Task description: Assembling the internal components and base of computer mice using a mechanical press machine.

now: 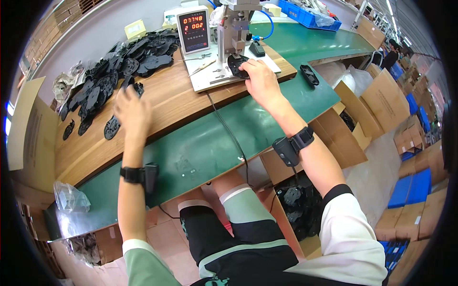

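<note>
My right hand point(262, 83) grips the near edge of a black, rounded plastic part point(237, 66). That part sits on the white base of a bench press point(234, 35), right under its metal head. Over the wooden board point(171, 102), my left hand point(132, 112) is smeared by motion, so its fingers cannot be read. It is close to a big heap of flat black plastic parts point(102, 86). Beside its wrist lies one loose black part point(112, 128), and a smaller black piece point(68, 129) rests farther left.
A counter box with red digits point(193, 29) stands left of the press. On the green table point(191, 164) lie a black tray-like part point(309, 75) and a clear plastic bag point(71, 198). A cable point(229, 128) crosses the front. Open cartons point(334, 138) stand at the right; a blue crate point(310, 14) is behind.
</note>
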Demonstrator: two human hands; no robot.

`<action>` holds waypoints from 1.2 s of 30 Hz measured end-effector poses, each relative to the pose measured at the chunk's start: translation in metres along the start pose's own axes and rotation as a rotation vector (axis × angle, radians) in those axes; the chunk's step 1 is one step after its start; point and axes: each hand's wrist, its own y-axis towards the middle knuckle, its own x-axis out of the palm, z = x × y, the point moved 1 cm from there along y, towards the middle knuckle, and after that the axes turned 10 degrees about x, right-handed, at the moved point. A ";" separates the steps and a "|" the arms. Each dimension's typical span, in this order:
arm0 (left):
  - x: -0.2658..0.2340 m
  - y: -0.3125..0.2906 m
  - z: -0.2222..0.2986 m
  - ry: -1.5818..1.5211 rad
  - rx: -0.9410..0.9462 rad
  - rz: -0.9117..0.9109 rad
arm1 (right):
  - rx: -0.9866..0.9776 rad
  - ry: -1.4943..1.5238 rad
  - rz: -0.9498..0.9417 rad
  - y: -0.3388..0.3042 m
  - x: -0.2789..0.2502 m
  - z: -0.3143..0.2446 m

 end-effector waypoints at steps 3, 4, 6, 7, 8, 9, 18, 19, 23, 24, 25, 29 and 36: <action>0.014 -0.036 -0.050 0.105 -0.204 -0.281 | -0.009 -0.007 -0.018 0.003 0.001 0.001; 0.010 -0.042 -0.052 0.082 -0.169 -0.264 | -0.010 -0.004 -0.035 0.004 0.000 -0.001; 0.007 -0.051 -0.053 0.034 -0.099 -0.231 | -0.008 -0.001 -0.068 0.004 -0.002 -0.004; -0.003 -0.049 -0.038 -0.008 -0.081 -0.203 | -0.010 -0.010 -0.071 0.003 -0.005 -0.001; -0.010 -0.048 -0.027 -0.042 -0.042 -0.217 | -0.017 -0.010 -0.071 0.004 -0.005 0.001; -0.017 -0.047 -0.016 -0.077 -0.002 -0.231 | -0.025 -0.012 -0.071 0.005 -0.005 0.003; -0.049 -0.052 0.046 -0.680 0.484 -0.042 | -0.033 -0.010 -0.096 0.007 -0.002 0.002; -0.050 -0.051 0.047 -0.696 0.522 -0.050 | -0.032 -0.017 -0.094 0.008 -0.003 0.001; -0.051 -0.047 0.048 -0.737 0.606 -0.096 | -0.042 -0.026 -0.072 0.006 -0.003 0.000; -0.051 -0.047 0.048 -0.743 0.610 -0.111 | -0.047 -0.023 -0.062 0.006 -0.003 0.000; -0.053 -0.047 0.048 -0.796 0.565 -0.159 | -0.038 -0.028 -0.066 0.005 -0.004 0.000; -0.052 -0.049 0.051 -0.841 0.539 -0.127 | -0.033 -0.033 -0.070 0.006 -0.004 -0.002; -0.059 -0.046 0.051 -0.749 0.525 -0.054 | -0.029 -0.037 -0.066 0.005 -0.006 -0.005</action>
